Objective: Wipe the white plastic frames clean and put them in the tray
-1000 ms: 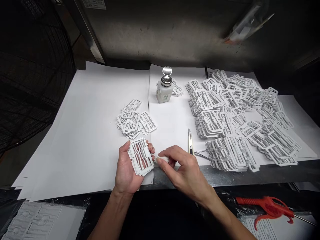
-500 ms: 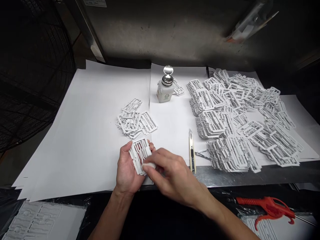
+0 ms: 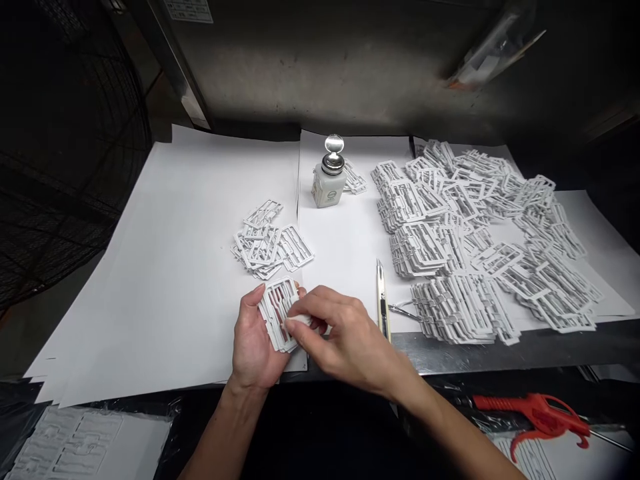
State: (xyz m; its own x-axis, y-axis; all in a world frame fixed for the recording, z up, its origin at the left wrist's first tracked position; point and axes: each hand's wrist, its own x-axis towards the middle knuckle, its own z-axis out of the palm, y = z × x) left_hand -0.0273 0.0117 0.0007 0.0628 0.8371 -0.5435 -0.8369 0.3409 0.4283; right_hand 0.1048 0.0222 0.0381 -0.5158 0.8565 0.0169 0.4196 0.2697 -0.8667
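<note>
My left hand [image 3: 257, 340] is closed round a small stack of white plastic frames [image 3: 278, 313] with slotted openings, its thumb along the left edge. Over the right side of that stack, my right hand [image 3: 345, 333] pinches a small white pad [image 3: 299, 321], perhaps a wipe; its exact kind is unclear. The pad presses against the top frame. Just beyond my hands lies a loose pile of similar frames [image 3: 267, 240]. To the right of my right hand is a utility knife [image 3: 383, 293], with metal tweezers [image 3: 404, 311] beside it.
White paper sheets [image 3: 190, 267] cover the bench. A pump bottle [image 3: 330, 183] with its lid up stands at the back. Many stacked frames [image 3: 450, 307] fill the right side. A red air blow gun [image 3: 540, 413] lies at the lower right, and a fan cage [image 3: 110, 133] stands left.
My right hand has shifted slightly with the white pad across the top frame. The left hand keeps its hold on the stack. The whole view has moved a little.
</note>
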